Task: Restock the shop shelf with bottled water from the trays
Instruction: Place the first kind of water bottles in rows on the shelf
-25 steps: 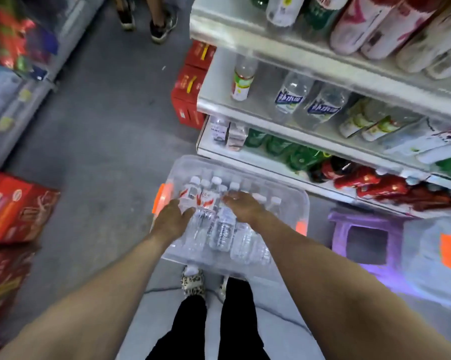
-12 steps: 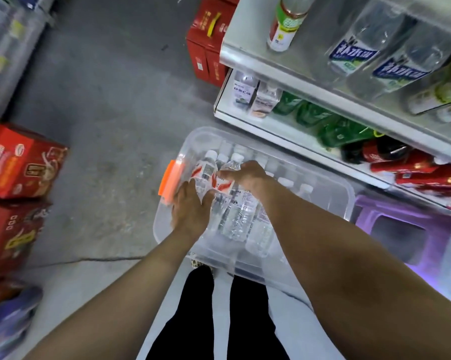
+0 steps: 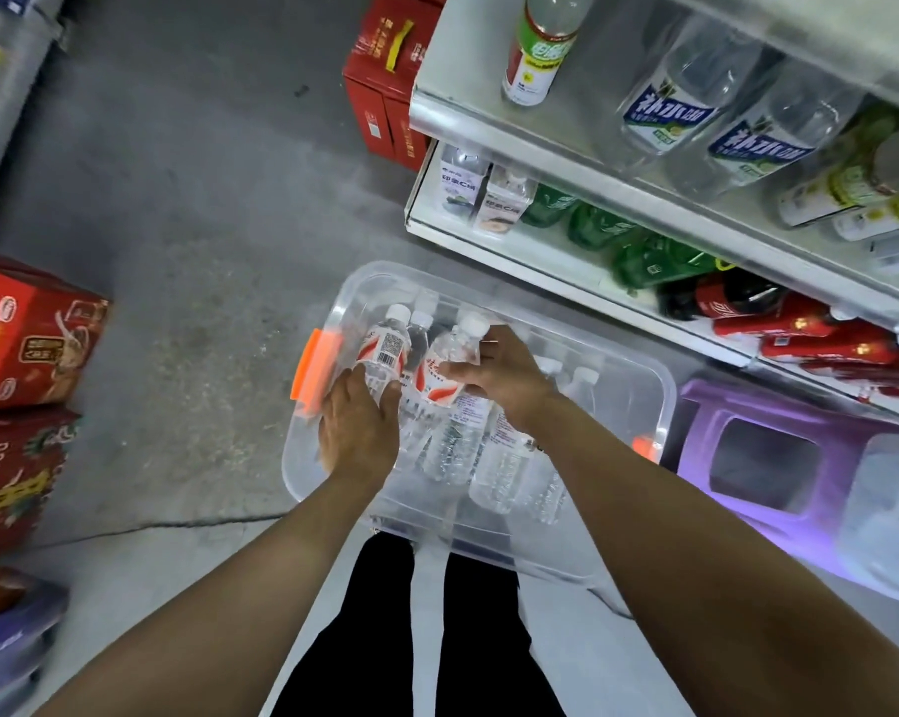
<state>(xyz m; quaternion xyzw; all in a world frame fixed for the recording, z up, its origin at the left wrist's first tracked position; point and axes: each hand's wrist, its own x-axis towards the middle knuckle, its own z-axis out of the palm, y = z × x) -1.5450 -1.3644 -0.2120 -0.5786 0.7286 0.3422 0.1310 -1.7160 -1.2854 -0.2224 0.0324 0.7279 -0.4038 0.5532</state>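
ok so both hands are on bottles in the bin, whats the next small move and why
Probably lift both up out of the bin. The left hand grips the left bottle and the right hand the right bottle, and the shelf stands just past the bin.

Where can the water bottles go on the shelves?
Bare: the upper shelf between the lone bottle and the blue-label bottles, and the front strip of the lower shelf before the green bottles. Crowded: its right end, packed with red bottles. The left hand and right hand each grip a water bottle in the tub.
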